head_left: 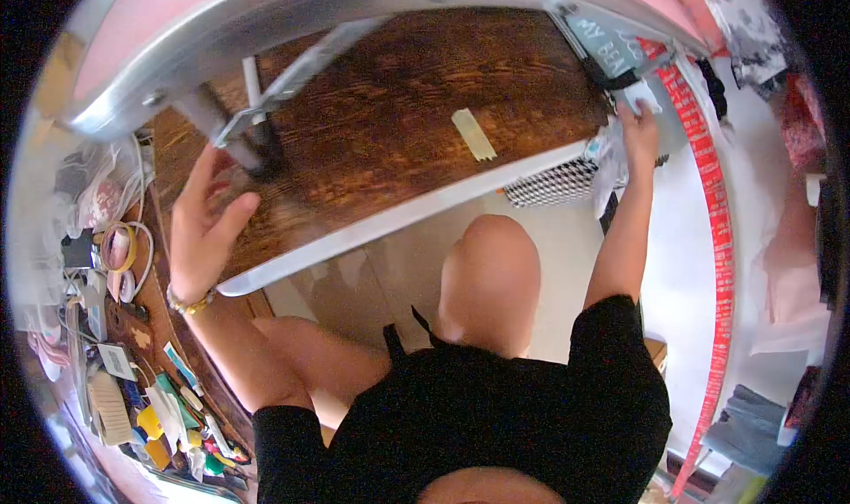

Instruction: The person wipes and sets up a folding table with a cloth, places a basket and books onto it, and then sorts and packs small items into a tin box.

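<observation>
My left hand (208, 225) is raised over the left side of the dark wooden table (381, 106), thumb apart from the fingers. Its fingertips come up to the lower end of a metal strut (301, 70); whether they touch it I cannot tell. Above runs a wide curved metal rim (354, 28) with a pink surface behind it. At the table's right end, my right hand (641, 137) closes at a small white piece (639, 97), too unclear to name. Just above that hand is a grey panel with white lettering (604, 44).
A strip of beige tape (474, 135) lies on the table. Tape rolls (118, 246) and tools clutter the left side. A houndstooth-patterned item (551, 184) hangs below the table's right edge. A red printed band (715, 212) runs down the right.
</observation>
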A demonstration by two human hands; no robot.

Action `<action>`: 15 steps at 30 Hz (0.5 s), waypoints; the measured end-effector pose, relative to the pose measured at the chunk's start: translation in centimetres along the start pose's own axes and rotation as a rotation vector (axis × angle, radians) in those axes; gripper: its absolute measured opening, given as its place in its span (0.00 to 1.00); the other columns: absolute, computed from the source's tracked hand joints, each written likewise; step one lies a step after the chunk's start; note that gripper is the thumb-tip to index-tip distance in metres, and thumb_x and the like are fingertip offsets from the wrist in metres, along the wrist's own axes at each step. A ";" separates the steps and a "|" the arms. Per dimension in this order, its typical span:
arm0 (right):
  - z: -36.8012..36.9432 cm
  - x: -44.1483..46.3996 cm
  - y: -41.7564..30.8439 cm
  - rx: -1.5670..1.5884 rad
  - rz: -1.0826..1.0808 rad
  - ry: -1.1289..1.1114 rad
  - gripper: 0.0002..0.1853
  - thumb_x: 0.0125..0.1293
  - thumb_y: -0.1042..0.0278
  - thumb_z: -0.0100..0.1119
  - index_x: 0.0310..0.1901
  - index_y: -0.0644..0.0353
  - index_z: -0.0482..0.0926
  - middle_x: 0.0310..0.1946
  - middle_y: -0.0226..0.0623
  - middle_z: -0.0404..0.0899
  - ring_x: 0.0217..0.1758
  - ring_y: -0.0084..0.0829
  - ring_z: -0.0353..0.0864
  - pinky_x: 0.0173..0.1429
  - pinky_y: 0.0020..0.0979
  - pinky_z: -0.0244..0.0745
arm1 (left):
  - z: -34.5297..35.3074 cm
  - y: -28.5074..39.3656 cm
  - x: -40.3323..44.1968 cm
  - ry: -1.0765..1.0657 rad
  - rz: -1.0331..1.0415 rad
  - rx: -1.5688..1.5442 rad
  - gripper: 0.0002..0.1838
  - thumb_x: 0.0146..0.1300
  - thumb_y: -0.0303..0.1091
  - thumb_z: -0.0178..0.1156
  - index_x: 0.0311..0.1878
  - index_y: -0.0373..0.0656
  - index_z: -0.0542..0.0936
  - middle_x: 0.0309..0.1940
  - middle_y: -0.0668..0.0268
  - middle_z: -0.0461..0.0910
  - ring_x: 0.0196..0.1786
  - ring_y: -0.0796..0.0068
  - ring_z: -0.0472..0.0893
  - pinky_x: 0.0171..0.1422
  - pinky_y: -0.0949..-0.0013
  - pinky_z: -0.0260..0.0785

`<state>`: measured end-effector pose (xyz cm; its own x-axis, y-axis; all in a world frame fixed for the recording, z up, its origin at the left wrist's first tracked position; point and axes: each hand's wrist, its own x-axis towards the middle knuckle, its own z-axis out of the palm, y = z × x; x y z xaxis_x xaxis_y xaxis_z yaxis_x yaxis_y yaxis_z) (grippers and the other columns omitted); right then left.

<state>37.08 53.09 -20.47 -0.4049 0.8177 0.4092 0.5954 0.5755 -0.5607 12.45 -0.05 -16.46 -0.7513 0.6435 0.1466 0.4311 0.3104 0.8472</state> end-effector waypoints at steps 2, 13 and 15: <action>0.8 1.7 -0.8 0.014 0.038 0.015 0.32 0.52 0.45 0.57 0.51 0.65 0.72 0.39 0.54 0.78 0.45 0.45 0.77 0.50 0.37 0.68 | 2.9 -0.2 1.5 0.046 0.115 0.024 0.22 0.55 0.26 0.59 0.54 0.34 0.69 0.46 0.59 0.76 0.49 0.73 0.74 0.54 0.71 0.63; 1.1 4.7 -2.1 -0.185 -0.013 -0.017 0.26 0.53 0.45 0.55 0.42 0.62 0.75 0.37 0.52 0.78 0.44 0.51 0.76 0.50 0.42 0.68 | 3.5 0.5 1.4 0.062 -0.010 0.140 0.15 0.55 0.23 0.59 0.47 0.35 0.75 0.42 0.62 0.79 0.43 0.77 0.74 0.49 0.73 0.65; 1.4 5.1 -1.0 -0.189 -0.062 -0.012 0.26 0.53 0.45 0.55 0.41 0.62 0.75 0.37 0.52 0.78 0.44 0.51 0.76 0.50 0.42 0.68 | 4.1 -0.2 1.5 0.120 0.033 0.117 0.14 0.55 0.23 0.59 0.47 0.35 0.75 0.40 0.63 0.79 0.41 0.79 0.73 0.47 0.74 0.65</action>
<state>33.49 56.66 -18.81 -0.4524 0.7815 0.4296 0.6882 0.6123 -0.3892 13.25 3.68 -18.51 -0.7868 0.5690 0.2389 0.5066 0.3745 0.7766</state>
